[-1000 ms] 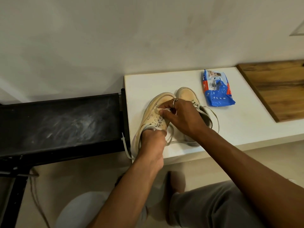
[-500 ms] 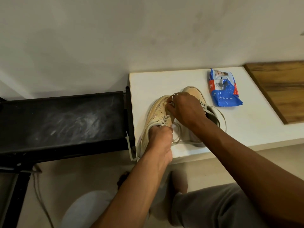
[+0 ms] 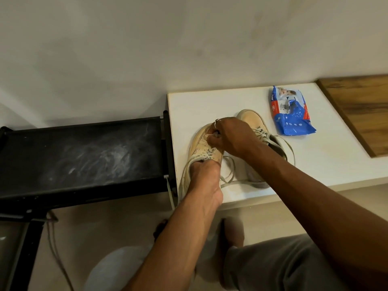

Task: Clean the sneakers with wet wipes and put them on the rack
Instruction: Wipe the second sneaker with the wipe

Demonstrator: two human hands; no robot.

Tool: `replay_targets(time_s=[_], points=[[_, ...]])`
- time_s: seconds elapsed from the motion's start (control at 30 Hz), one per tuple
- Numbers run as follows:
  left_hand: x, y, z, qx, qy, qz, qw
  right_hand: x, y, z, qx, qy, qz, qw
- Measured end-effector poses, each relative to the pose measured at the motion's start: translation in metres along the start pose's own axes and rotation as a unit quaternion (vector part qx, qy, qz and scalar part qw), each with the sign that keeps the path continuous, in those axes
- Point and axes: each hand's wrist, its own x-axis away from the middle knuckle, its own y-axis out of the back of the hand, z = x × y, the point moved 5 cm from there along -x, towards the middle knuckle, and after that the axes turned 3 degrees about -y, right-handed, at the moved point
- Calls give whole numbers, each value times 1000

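A white worktop [image 3: 210,101] runs along the wall. Near its left end sit 2 beige sneakers, toes to the wall: the left sneaker [image 3: 199,143] by the edge, the right sneaker [image 3: 252,118] beside it, loose laces [image 3: 228,175] trailing on the surface. A blue wipes pack [image 3: 291,114] lies just right of them. A wooden board [image 3: 361,106] covers the right end.

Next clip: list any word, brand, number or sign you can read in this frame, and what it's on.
Wet wipes pack: it has printing and a small red label, but all of it is too small and blurred to read.
Sneakers: no legible text or logo shows.
No other writing is visible.
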Motion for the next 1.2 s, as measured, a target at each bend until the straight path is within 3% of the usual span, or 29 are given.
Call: replay_targets(time_s=[0.13,0.33,0.57,0.63,0.73,0.8,0.97,1.03,1.2], points=[[-3,2,0,21,-3,6,1000,1,3,8,44,26,-86,995],[-6,6,-2,63,28,1,998,-4,3,3,-20,23,92,995],[-2,2,-6,117,53,5,992,-1,0,7,58,14,-77,995],[-2,3,-5,108,53,4,993,-1,-1,8,28,8,-44,999],[-3,4,-5,101,54,-2,993,-5,-2,1,-30,-9,75,997],[-4,4,-4,97,52,-8,994,-7,-1,-3,-26,-23,96,995],[-8,1,0,91,43,-4,995,-5,-3,6,55,-17,-64,996],[-9,0,1,91,38,2,995,-5,-4,10,61,-12,-77,995],[-11,0,2,89,39,-8,995,-11,-3,4,-16,-5,90,996]])
